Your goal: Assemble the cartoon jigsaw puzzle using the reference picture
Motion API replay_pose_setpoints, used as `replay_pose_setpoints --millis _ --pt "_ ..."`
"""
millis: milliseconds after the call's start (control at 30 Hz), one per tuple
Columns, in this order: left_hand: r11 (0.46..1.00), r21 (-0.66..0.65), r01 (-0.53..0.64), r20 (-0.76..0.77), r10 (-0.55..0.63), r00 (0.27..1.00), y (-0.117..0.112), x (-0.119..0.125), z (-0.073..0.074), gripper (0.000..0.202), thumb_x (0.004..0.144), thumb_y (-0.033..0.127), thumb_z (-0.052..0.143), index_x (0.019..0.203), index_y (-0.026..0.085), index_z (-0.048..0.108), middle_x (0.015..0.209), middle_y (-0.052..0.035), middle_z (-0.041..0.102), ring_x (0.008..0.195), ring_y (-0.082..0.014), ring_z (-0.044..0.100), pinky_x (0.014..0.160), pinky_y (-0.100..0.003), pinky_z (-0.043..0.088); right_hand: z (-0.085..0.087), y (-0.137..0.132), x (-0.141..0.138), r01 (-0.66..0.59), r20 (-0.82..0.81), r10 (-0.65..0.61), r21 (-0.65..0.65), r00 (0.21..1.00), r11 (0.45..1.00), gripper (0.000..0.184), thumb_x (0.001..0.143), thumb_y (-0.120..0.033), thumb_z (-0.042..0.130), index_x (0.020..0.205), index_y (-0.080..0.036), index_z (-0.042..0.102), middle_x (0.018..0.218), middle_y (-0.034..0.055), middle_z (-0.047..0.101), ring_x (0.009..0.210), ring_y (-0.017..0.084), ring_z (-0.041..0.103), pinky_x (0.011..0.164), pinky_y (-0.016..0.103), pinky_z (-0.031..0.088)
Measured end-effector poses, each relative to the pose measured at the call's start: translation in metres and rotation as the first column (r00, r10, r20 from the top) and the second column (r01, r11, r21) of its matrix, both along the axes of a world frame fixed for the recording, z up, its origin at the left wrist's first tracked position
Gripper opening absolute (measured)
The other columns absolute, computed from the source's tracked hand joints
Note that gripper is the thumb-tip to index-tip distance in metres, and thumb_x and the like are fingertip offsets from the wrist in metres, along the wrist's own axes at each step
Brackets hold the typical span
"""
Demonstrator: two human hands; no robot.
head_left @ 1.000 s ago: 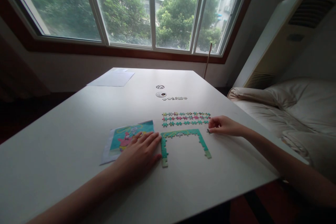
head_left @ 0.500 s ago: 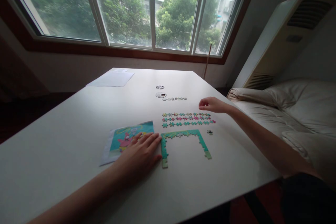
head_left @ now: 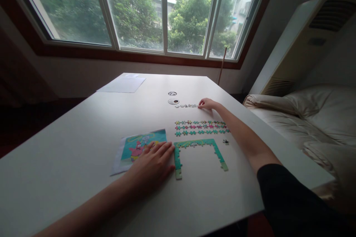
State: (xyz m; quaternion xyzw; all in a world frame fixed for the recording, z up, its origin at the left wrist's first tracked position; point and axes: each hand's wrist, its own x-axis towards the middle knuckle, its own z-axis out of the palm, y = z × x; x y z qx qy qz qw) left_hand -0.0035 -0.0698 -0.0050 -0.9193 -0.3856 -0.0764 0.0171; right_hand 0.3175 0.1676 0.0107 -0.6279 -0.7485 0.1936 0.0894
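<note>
My left hand (head_left: 157,161) lies flat with its fingers stretched out, over the right part of a picture sheet (head_left: 133,150) of cartoon figures. Its fingertips reach the left side of a partly joined jigsaw border (head_left: 194,143), green and teal, with a top and two sides. Farther away, my right hand (head_left: 207,104) is pinched at the right end of a short row of puzzle pieces (head_left: 186,106); its fingertips cover the end piece. Between that row and the border lie three longer rows of loose puzzle pieces (head_left: 198,127). A single dark puzzle piece (head_left: 226,142) sits right of the border.
Two round flat items (head_left: 173,101) lie beyond the short row. White paper (head_left: 122,84) rests at the white table's (head_left: 69,148) far left. A pale sofa (head_left: 306,111) stands to the right, and a window (head_left: 141,11) is ahead.
My right hand has moved left and away from me, from beyond the long rows to the end of the short row. My left hand stays on the sheet. The view has shifted slightly.
</note>
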Motion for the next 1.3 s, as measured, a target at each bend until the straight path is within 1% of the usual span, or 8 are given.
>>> replay_pose_setpoints --millis 133,300,467,600,767,967,1133,1300 --pt "1.000 0.003 0.000 0.011 0.000 1.000 0.000 0.000 -0.002 0.045 0.089 0.038 0.040 0.128 0.015 0.044 0.132 -0.0117 0.045 0.120 -0.0287 0.040 0.101 -0.047 0.027 0.001 0.001 0.003 -0.016 -0.080 0.008 -0.096 0.997 0.995 0.043 0.055 -0.049 0.074 0.077 -0.013 0.066 0.068 0.0059 0.063 0.057 0.014 0.052 0.053 0.026 0.040" --pt "1.000 0.019 0.006 0.009 -0.006 1.000 -0.001 0.000 -0.001 0.045 0.089 0.038 0.040 0.128 0.015 0.043 0.132 -0.0118 0.045 0.119 -0.0284 0.041 0.099 -0.046 0.030 0.004 -0.024 0.007 -0.067 -0.222 0.046 -0.089 0.974 0.994 0.040 0.055 -0.045 0.074 0.075 -0.013 0.060 0.069 0.0046 0.062 0.059 0.012 0.053 0.055 0.024 0.041" --pt "1.000 0.015 0.014 0.007 -0.014 1.000 -0.002 0.000 0.002 0.045 0.089 0.037 0.039 0.128 0.015 0.044 0.131 -0.0119 0.046 0.118 -0.0282 0.042 0.099 -0.046 0.031 0.018 -0.084 0.021 -0.162 -0.325 0.127 -0.083 0.937 0.983 0.043 0.061 -0.051 0.066 0.080 -0.013 0.058 0.073 0.0039 0.062 0.065 0.012 0.054 0.060 0.024 0.042" --pt "1.000 0.003 0.016 0.000 -0.016 1.000 -0.001 0.000 0.004 0.045 0.089 0.037 0.038 0.128 0.015 0.044 0.131 -0.0123 0.046 0.118 -0.0281 0.041 0.098 -0.044 0.032 0.028 -0.142 0.040 -0.265 -0.404 0.178 -0.172 0.898 0.949 0.039 0.066 -0.047 0.064 0.080 -0.013 0.055 0.069 0.0006 0.058 0.061 0.009 0.050 0.056 0.023 0.039" --pt "1.000 -0.008 0.019 -0.010 -0.019 1.000 0.000 0.000 0.002 0.045 0.089 0.036 0.038 0.129 0.014 0.043 0.132 -0.0124 0.045 0.119 -0.0290 0.041 0.099 -0.045 0.033 0.022 -0.188 0.063 -0.262 -0.384 0.154 -0.247 0.911 0.933 0.038 0.069 -0.050 0.061 0.080 -0.014 0.056 0.070 0.0000 0.057 0.063 0.011 0.049 0.058 0.023 0.037" --pt "1.000 -0.008 0.022 -0.021 -0.022 1.000 -0.001 0.000 0.004 0.044 0.089 0.035 0.038 0.128 0.014 0.044 0.132 -0.0126 0.045 0.119 -0.0288 0.041 0.098 -0.045 0.033 0.010 -0.199 0.076 -0.195 -0.299 0.120 -0.234 0.947 0.953 0.037 0.070 -0.051 0.058 0.079 -0.015 0.058 0.064 -0.0017 0.053 0.056 0.010 0.043 0.051 0.022 0.032" --pt "1.000 0.000 0.031 -0.004 -0.031 1.000 -0.001 0.001 0.008 0.043 0.089 0.035 0.039 0.126 0.014 0.046 0.130 -0.0133 0.047 0.116 -0.0289 0.043 0.097 -0.045 0.034 0.009 -0.200 0.074 -0.208 -0.232 0.167 -0.168 0.958 0.964 0.034 0.072 -0.048 0.058 0.077 -0.014 0.060 0.065 -0.0006 0.053 0.059 0.011 0.044 0.055 0.023 0.034" --pt "0.999 0.010 0.044 0.030 -0.044 0.999 0.000 0.000 0.005 0.042 0.089 0.034 0.039 0.125 0.014 0.047 0.129 -0.0138 0.048 0.117 -0.0295 0.043 0.097 -0.046 0.034 0.011 -0.200 0.079 -0.219 -0.264 0.163 -0.197 0.951 0.956 0.037 0.074 -0.051 0.054 0.079 -0.015 0.058 0.063 -0.0015 0.051 0.056 0.010 0.042 0.052 0.022 0.033"
